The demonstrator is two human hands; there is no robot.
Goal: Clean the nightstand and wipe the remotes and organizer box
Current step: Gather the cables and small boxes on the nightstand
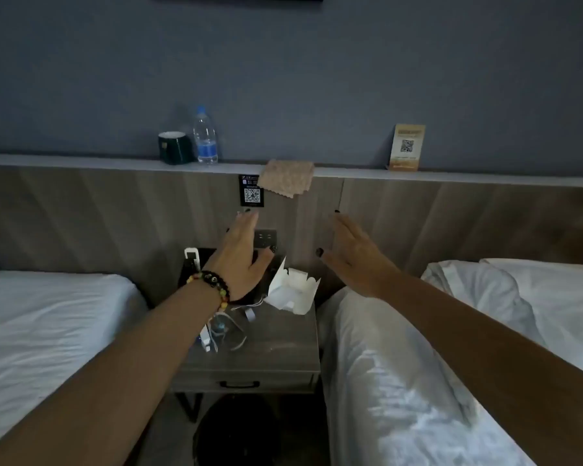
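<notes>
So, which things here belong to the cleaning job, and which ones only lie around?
For the job:
- nightstand
- cloth draped over the ledge
- black organizer box with a white remote
- left hand and right hand, both open

Only lying around:
- dark mug
- water bottle
- QR card
- white carton
- beds

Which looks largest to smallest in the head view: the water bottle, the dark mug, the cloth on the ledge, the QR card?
1. cloth
2. water bottle
3. QR card and dark mug: these look about alike, so I do not rank them.
</notes>
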